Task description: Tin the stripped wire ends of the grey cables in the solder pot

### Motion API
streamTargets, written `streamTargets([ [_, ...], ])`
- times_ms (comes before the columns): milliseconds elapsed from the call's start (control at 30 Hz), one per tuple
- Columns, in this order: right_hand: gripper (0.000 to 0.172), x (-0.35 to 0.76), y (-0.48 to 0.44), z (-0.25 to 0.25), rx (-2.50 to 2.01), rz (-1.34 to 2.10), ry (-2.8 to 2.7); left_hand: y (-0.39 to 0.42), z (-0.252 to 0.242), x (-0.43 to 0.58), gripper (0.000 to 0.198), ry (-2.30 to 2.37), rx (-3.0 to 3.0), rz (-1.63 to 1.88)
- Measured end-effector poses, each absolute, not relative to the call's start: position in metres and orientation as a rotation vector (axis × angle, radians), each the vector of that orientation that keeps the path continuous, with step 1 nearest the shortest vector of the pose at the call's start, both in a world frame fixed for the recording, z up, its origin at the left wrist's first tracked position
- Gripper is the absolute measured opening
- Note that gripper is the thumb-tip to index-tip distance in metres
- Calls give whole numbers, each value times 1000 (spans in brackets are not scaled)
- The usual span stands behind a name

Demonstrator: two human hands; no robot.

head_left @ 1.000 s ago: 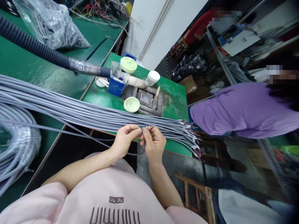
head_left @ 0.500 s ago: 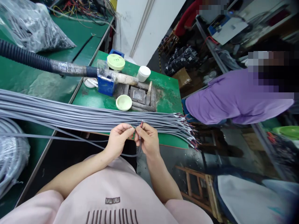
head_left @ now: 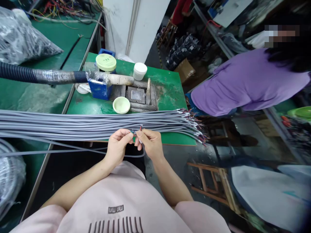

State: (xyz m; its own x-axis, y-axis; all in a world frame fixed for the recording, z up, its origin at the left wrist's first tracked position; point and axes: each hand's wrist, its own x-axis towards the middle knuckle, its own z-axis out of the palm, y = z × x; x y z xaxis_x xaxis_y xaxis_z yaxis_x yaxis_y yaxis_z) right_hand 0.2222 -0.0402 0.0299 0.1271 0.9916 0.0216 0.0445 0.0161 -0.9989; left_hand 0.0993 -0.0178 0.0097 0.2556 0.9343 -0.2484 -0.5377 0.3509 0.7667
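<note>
I am watching both grips clamping on one loose grey cable (head_left: 138, 156) at lower centre of the frame. The left hand (head_left: 118, 145) and right hand (head_left: 150, 144) are pinching the thin coloured wires (head_left: 137, 130) at its end, just below the desk (head_left: 170, 87) edge. The cable bundle (head_left: 97, 123) is lying across mid frame, its right ends already showing bared coloured tips, too many to count. I am counting one cable in hand, two pale green lids (head_left: 121, 105), one white jar (head_left: 140, 70) and one blue box (head_left: 98, 90).
</note>
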Motion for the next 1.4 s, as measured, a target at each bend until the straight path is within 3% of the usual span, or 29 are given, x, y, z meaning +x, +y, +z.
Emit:
streamTargets([
  [167, 42, 228, -41, 25, -1228, 1132, -1176, -18, 9, 100, 21, 780, 620, 1090],
  [367, 33, 234, -38, 16, -1065, 1282, -1096, -17, 13, 101, 20, 744, 643, 1114],
  [800, 40, 237, -37, 15, -1149, 1310, -1010, -15, 10, 101, 18, 786, 735, 1070],
  [900, 38, 263, -60, 8, -1258, 1224, -854, -7, 9, 89, 15, 851, 1016, 1023],
  [1033, 42, 325, -123, -29, -1595, 1025, -543, 11, 7, 76, 10, 876, 1845, 982],
  [1200, 34, 362, -185, -81, -2203, 992, -411, 16, -1, 94, 20, 832, 2633, 587],
  [1300, 27, 341, -184, -87, -2166, 1081, -452, 7, -1, 103, 23, 889, 2859, 400],
  [1400, 31, 308, -162, -78, -1867, 1360, -710, 2, 2, 102, 24, 926, 2929, 329],
])
